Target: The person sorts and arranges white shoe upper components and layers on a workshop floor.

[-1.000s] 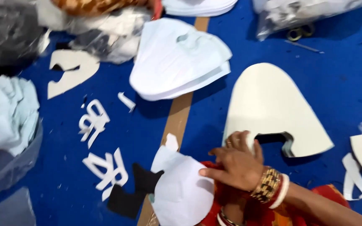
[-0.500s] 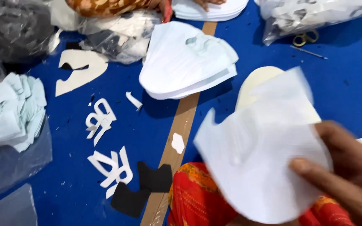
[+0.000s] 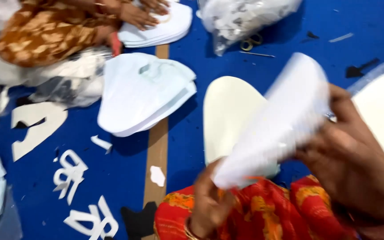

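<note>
At the top edge we see a clear plastic bag stuffed with white offcuts, lying on the blue surface beside a pair of scissors. Another crumpled clear bag sits at upper left, near a co-worker's hand resting on a far stack of white pieces.

Both our hands hold 1 stack of white cut sheets, curved into a cone shape and lifted above our red-and-orange patterned lap. It is blurred, so the sheet count is unclear. Our right hand has its fingers clamped around the stack's upper side; our left hand pinches its lower tip, as far as we can tell.

Behind it lies a cream rounded template, and further left a fanned pile of white shaped sheets.
</note>
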